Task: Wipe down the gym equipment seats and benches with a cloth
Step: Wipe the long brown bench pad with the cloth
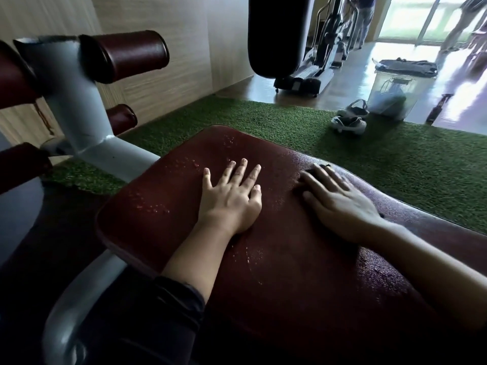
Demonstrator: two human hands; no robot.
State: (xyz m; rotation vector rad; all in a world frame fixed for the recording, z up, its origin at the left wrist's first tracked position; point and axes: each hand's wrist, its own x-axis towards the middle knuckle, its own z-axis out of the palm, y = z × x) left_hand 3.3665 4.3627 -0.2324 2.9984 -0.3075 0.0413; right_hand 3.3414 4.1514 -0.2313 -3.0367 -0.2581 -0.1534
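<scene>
Two hands lie on the dark red padded tabletop (290, 259) of a gym bench. Most of the cloth (315, 173) is hidden: only a dark sliver shows beneath and ahead of the right hand's fingers, near the pad's far right edge, and its shape and extent are hard to make out. Right hand (340, 204) is blurred; grip lies flat with fingers spread, pressing down on the cloth, not curled round it. Left hand (232, 204) is released, palm down, fingers straight and spread, touching the bare pad at its middle. Water droplets (152, 208) bead the pad around the left hand. Grey frame (79, 106) with red roller pads (123, 55) stands at left, partly cut off. On the floor beyond the green turf (263, 117) stands a clear bin (395, 93) with a dark lid, holding a pale bag; contents otherwise unclear. Sandals (349, 121) lie just beside it.
</scene>
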